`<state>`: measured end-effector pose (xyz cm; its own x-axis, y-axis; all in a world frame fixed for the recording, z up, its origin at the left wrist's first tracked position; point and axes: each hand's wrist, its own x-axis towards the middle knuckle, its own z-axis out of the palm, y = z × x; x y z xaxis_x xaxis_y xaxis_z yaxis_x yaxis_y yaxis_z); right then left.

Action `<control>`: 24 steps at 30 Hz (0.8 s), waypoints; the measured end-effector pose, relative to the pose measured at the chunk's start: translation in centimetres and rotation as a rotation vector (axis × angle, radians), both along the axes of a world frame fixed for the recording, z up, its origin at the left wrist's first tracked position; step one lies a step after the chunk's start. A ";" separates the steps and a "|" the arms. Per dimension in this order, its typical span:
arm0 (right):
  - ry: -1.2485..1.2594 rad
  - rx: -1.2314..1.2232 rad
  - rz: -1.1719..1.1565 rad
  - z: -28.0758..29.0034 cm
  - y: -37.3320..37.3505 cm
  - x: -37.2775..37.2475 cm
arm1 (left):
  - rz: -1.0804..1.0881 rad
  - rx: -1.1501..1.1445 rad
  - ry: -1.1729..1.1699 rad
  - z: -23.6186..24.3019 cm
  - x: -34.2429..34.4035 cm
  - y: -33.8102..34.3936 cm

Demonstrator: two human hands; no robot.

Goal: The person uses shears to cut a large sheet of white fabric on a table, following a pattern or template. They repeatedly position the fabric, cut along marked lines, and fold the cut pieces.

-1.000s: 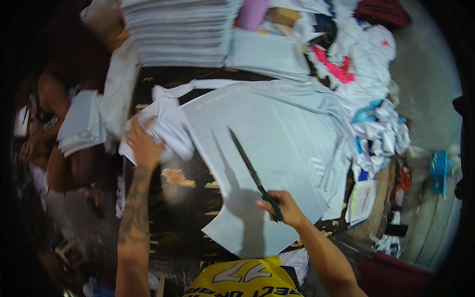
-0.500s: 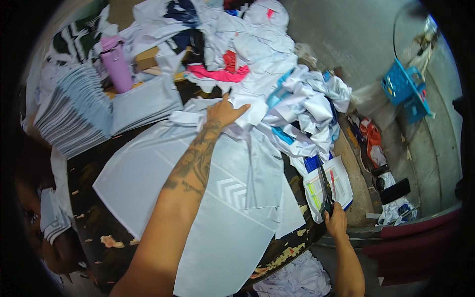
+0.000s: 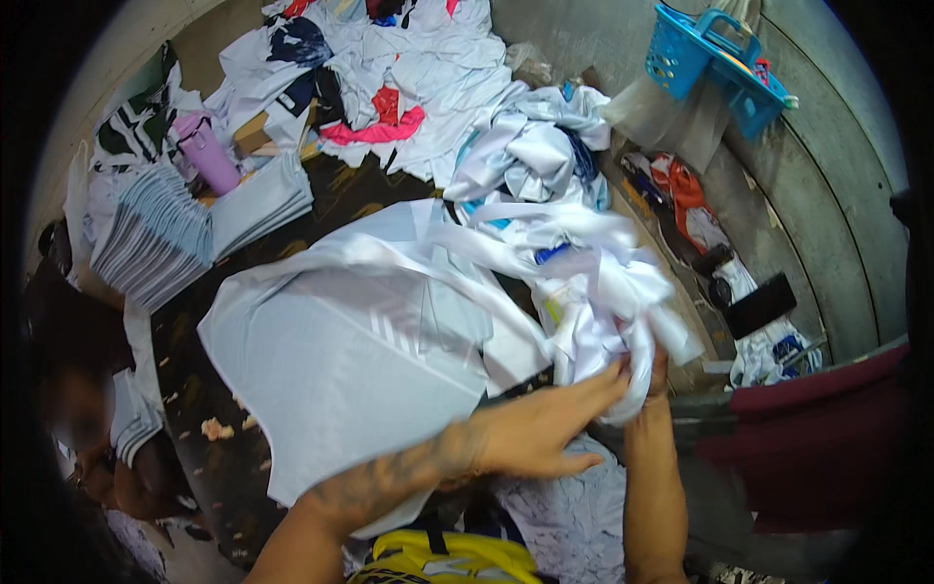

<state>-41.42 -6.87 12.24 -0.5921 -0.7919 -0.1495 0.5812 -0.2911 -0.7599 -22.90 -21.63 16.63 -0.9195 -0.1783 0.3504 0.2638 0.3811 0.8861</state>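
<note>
A large pale grey-white fabric piece (image 3: 341, 360) with a chevron print lies spread on the dark table. A bunch of white fabric strips (image 3: 593, 321), blurred by motion, hangs over the table's right side and trails leftward across that piece. My left hand (image 3: 535, 428) is at the lower edge of the bunch, its fingers stretched out and its thumb apart; the fingertips reach the white cloth. My right hand (image 3: 657, 380) is just beyond them, mostly covered by the strips, so its fingers and anything in them are hidden. No scissors show.
Stacks of folded grey-white fabric (image 3: 156, 234) and a pink bottle (image 3: 206, 154) stand at the far left. Behind lies a heap of white garments (image 3: 428, 68). A blue basket (image 3: 681, 54) hangs at the upper right. White cloth (image 3: 564, 506) is piled below the table edge.
My left hand has left the fabric on the table and come right and nearer, beside my right hand. The scissors my right hand held are out of sight. White strips now swing over the papers.
</note>
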 end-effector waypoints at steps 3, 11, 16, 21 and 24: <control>0.402 0.224 0.113 -1.1 11.0 -1.5 | 0.517 0.111 -0.158 -6.4 13.7 7.4; 1.411 1.476 0.253 -8.0 29.3 -2.1 | 1.320 -0.299 -1.487 -20.1 38.1 11.1; 1.656 0.485 0.185 -12.3 11.2 5.6 | 1.993 -0.231 -1.168 -26.7 55.8 7.8; 1.823 0.789 0.426 -10.3 5.9 6.6 | 2.071 -0.102 -1.328 -32.7 61.5 14.5; 1.695 1.533 0.972 -4.5 13.3 2.4 | 1.909 -0.404 -1.289 -31.6 62.1 19.4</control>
